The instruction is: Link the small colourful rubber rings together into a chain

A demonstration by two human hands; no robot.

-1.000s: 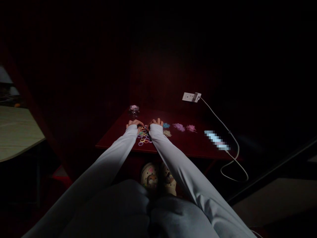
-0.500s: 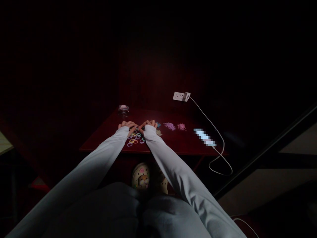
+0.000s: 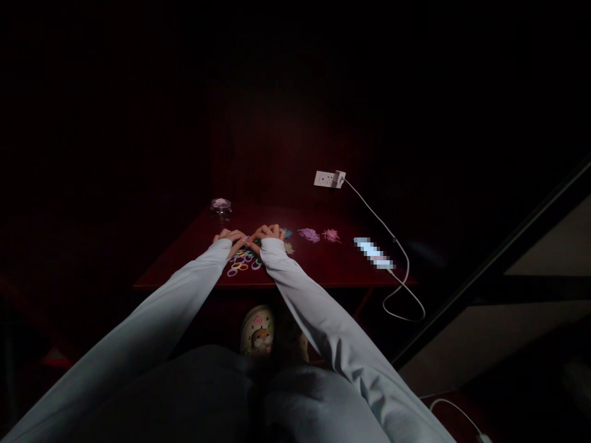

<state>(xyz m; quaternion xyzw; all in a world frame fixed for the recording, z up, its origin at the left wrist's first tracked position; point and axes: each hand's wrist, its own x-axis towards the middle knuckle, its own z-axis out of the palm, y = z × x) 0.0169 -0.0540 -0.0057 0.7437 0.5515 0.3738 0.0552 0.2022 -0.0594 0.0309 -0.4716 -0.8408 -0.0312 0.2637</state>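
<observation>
My left hand (image 3: pixel 229 236) and my right hand (image 3: pixel 268 232) meet over a dark red table (image 3: pixel 323 267), fingertips pinched together around something small between them that I cannot make out. Under and just in front of them lies a scatter of small coloured rubber loops (image 3: pixel 241 264). Both arms are in pale long sleeves. To the right of my right hand lie little heaps of bands: a blue one (image 3: pixel 287 234), a cream one (image 3: pixel 289 248), a purple one (image 3: pixel 308 234) and a pink one (image 3: pixel 331 234).
A small glass jar (image 3: pixel 221 208) stands at the table's back left. A phone (image 3: pixel 373 253) lies at the right, its white cable (image 3: pixel 392 237) running to a wall socket (image 3: pixel 329 179). Patterned clogs (image 3: pixel 258 329) show under the table. The room is very dark.
The view has swung right, so the table and hands sit further left in the picture. My hands have drawn closer until their fingertips meet.
</observation>
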